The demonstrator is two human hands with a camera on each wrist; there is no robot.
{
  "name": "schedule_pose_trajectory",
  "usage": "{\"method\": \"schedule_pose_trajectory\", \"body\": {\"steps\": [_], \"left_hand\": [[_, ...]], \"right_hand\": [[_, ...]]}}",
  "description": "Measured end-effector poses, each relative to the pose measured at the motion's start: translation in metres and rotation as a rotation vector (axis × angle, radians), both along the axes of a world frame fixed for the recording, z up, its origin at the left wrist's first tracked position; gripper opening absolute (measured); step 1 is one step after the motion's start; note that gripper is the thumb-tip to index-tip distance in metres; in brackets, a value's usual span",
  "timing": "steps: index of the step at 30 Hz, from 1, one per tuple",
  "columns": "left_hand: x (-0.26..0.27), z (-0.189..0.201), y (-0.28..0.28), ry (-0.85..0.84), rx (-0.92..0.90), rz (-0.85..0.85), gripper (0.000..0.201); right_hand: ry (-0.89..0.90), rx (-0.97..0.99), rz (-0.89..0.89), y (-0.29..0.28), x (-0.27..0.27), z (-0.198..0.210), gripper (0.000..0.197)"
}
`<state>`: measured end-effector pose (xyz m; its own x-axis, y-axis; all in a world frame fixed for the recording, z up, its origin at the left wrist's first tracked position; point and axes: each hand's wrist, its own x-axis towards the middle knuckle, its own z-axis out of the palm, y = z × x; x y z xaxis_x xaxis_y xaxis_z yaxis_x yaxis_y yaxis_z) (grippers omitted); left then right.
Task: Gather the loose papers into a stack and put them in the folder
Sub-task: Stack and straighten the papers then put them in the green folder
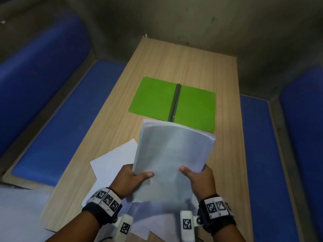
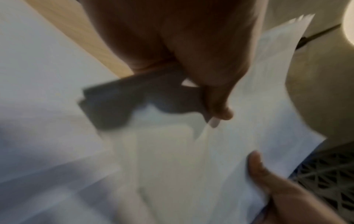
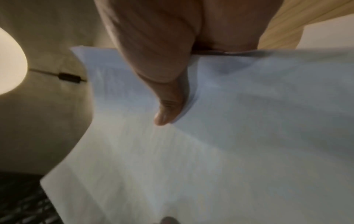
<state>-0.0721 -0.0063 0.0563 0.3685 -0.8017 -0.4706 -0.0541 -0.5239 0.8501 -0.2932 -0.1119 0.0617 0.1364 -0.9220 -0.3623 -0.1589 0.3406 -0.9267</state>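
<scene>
While loose sheets [image 1: 113, 159] lie on the wooden table [image 1: 111, 123] at left, the left hand [image 1: 130, 180] pinches the paper stack [image 1: 173, 154] at its near left edge, thumb on top. The right hand [image 1: 201, 179] pinches the near right edge. The stack is raised, its far edge over the open green folder [image 1: 153, 98].

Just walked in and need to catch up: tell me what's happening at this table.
A person is gathering papers. Both the left hand and the right hand grip a paper stack above the wooden table. A green folder lies open beyond it. Some loose sheets remain under and beside the stack.
</scene>
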Motion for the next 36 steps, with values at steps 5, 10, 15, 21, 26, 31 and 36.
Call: {"method": "schedule_pose_trajectory", "body": {"steps": [5,10,15,21,26,31,36], "left_hand": [[0.031,0.000,0.038,-0.105,0.033,0.082,0.018],[0.081,-0.003,0.096,-0.194,0.200,0.359,0.025],[0.118,-0.011,0.143,-0.246,0.315,0.556,0.051],[0.129,-0.015,0.171,-0.203,0.352,0.677,0.048],[0.125,-0.011,0.178,-0.173,0.352,0.668,0.041],[0.127,-0.023,0.189,-0.168,0.361,0.665,0.043],[0.123,-0.032,0.195,-0.163,0.358,0.671,0.041]], "right_hand": [[0.593,0.239,0.034,0.023,-0.025,-0.056,0.086],[1.138,0.363,0.065,0.055,-0.048,-0.089,0.124],[0.988,0.450,0.034,0.045,-0.029,-0.092,0.112],[0.855,0.374,-0.049,0.041,-0.012,-0.091,0.064],[0.758,0.323,-0.006,0.043,-0.013,-0.086,0.047],[0.670,0.264,0.025,0.039,0.000,-0.082,0.040],[0.736,0.334,-0.021,0.038,0.036,-0.078,0.083]]}}
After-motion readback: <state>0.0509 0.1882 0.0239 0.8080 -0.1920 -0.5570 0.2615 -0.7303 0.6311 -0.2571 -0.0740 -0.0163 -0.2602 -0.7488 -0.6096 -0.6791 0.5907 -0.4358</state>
